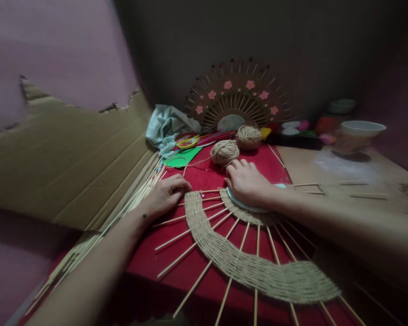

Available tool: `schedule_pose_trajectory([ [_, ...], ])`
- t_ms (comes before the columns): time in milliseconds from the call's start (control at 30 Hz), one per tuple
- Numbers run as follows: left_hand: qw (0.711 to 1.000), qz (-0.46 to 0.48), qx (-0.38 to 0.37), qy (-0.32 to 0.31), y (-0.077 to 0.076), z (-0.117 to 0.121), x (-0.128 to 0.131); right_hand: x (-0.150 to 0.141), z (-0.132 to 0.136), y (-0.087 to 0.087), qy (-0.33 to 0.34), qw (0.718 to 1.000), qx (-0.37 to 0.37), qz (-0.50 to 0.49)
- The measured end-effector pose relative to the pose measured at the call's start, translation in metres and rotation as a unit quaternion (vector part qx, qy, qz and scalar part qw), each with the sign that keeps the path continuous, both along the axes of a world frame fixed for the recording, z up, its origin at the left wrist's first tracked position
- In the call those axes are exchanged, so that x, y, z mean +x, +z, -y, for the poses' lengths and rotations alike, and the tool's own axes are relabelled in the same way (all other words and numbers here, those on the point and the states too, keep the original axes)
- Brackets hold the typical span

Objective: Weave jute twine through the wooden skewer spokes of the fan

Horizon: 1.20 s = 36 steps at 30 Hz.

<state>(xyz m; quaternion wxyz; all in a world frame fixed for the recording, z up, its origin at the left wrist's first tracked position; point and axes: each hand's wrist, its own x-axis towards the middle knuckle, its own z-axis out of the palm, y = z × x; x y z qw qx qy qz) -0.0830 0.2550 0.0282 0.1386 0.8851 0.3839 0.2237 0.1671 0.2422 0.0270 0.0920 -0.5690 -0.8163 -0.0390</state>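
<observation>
A half-round stick fan (224, 253) woven with twine lies on the red surface, its bare stick ends pointing towards me. My left hand (170, 194) is closed at the left end of the outer woven band, fingers pinched on a strand of twine (184, 170). That strand runs back towards a twine ball (225, 152); the fingertips are partly hidden. My right hand (246, 182) grips the fan's inner edge, fingers bent over the pale blue half-disc (236, 201), just in front of the ball.
A finished fan with pink flowers (238, 90) stands against the back wall. Before it lie a second twine ball (248, 137), yellow-handled scissors (188, 142), green paper (182, 157) and a light blue cloth (170, 127). Loose sticks (122, 217) line the cardboard (71, 167) at left; a cup (357, 136) stands right.
</observation>
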Motion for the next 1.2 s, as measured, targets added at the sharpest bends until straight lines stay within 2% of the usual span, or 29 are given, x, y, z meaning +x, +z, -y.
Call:
schedule_pose_trajectory([
  [333,1.000,-0.008,-0.006,-0.002,-0.002,-0.002,-0.002,0.002,-0.005,-0.008,0.006,1.000,0.028,0.007],
  [633,1.000,-0.004,-0.018,0.002,-0.001,-0.004,-0.002,0.004,-0.002,-0.005,0.022,0.999,0.022,-0.013],
  [800,1.000,0.017,-0.025,0.001,-0.004,-0.007,-0.003,0.006,0.000,0.000,0.026,0.998,0.048,-0.017],
  [933,1.000,0.019,-0.022,0.002,-0.004,-0.007,-0.003,0.004,0.024,0.015,0.048,0.992,0.104,-0.047],
  [1000,0.999,0.023,-0.024,-0.001,-0.004,-0.007,-0.002,0.000,0.045,0.020,0.085,0.986,0.121,-0.075],
  [1100,0.999,0.029,-0.027,0.000,-0.005,-0.007,-0.002,-0.007,0.073,0.020,0.160,0.978,0.108,-0.081],
  [1200,0.999,0.030,-0.027,0.005,-0.005,-0.006,-0.002,-0.007,0.078,0.016,0.142,0.982,0.101,-0.069],
])
